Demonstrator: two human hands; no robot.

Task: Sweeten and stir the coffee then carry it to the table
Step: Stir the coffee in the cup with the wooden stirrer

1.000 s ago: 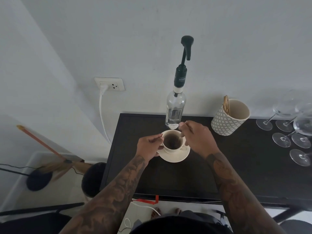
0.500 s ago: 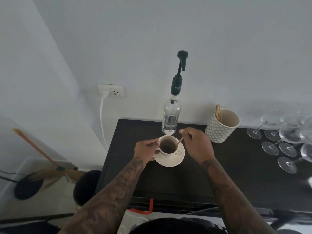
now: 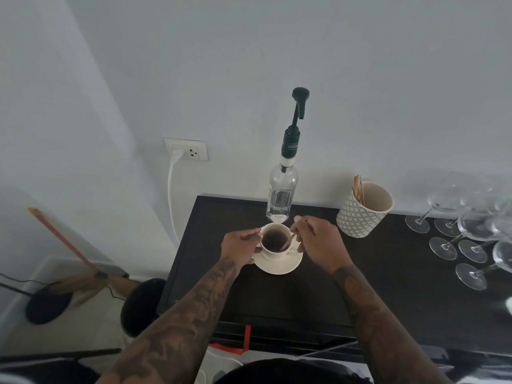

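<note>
A cream cup of dark coffee stands on a cream saucer on the black counter. My left hand grips the cup's left side at the rim. My right hand pinches a thin wooden stirrer whose lower end dips into the coffee. Just behind the cup stands a clear syrup bottle with a tall black pump.
A patterned holder with wooden sticks stands right of the bottle. Several stemmed glasses crowd the counter's right end. A wall socket with a white cord is at the left. A broom and a dark bin sit on the floor.
The stirrer has shifted inside the cup as my right hand moved slightly. My head has tipped up a little. The left hand stays on the cup.
</note>
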